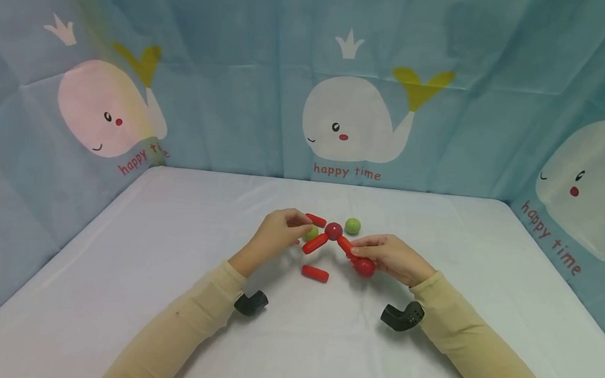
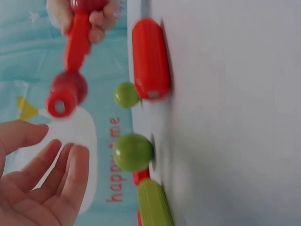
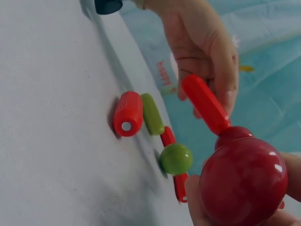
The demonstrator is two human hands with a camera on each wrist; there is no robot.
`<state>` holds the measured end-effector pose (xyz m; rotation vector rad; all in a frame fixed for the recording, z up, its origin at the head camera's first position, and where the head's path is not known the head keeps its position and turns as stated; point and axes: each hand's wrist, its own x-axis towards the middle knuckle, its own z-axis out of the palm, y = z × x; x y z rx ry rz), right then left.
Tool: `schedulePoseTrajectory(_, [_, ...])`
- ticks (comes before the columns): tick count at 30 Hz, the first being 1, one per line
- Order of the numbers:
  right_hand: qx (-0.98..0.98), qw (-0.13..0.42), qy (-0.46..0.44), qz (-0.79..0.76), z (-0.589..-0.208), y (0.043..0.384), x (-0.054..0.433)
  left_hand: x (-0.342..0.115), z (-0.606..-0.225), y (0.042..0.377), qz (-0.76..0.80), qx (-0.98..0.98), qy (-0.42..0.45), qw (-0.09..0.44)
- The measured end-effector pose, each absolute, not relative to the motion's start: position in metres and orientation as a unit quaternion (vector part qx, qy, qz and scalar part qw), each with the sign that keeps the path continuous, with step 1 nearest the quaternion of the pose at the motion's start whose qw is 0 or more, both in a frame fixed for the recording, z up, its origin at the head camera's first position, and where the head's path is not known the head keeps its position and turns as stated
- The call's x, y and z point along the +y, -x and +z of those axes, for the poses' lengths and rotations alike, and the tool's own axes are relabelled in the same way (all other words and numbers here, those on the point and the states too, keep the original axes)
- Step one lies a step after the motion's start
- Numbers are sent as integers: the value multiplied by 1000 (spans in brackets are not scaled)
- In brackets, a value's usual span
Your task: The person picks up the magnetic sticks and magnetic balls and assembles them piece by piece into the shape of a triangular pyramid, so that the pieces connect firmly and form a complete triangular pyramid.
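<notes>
Leftmost is the left sleeve [image 1: 182, 327], with a black mount [image 1: 251, 304] at its cuff. The left hand [image 1: 281, 228] comes next: its grip is spread, thumb apart from the fingers, holding nothing, just beside the left rod [image 1: 315, 243]. That red rod is 1 end of a joined piece [image 2: 74, 61] of 2 rods and 2 balls, raised off the white surface [image 1: 317, 354]. On the surface lie the back rod [image 1: 317, 220], also red, the left green ball [image 1: 311, 233] and, seen in the wrist views, a green rod [image 3: 153, 114]; the front rod [image 1: 315, 273], red and loose, lies nearer the person. Rightward, the left rod meets the middle ball [image 1: 333, 231], from which the right rod [image 1: 345, 244] slants to the end ball [image 1: 364, 268]. The right green ball [image 1: 353, 226] rests behind. The right hand [image 1: 392, 258] has its grip pinching the right rod near the end ball. A 2nd black mount [image 1: 403, 317] sits at the right sleeve [image 1: 480, 359].
</notes>
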<state>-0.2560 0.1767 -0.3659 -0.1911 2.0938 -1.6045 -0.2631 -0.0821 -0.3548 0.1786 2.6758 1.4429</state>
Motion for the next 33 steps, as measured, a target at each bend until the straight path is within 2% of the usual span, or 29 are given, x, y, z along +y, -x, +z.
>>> schedulePoseTrajectory(5, [767,244,65,-591,-366,257,179,-85,-358,277,448,892,-47,35])
schedulePoseTrajectory(16, [759,238,59,-603,-367,259,184,-82,-367,299,447,887,-35,109])
schedulePoseTrajectory(33, [749,239,62,-615,-369,263,188,-79,-372,302,401,907,-34,125])
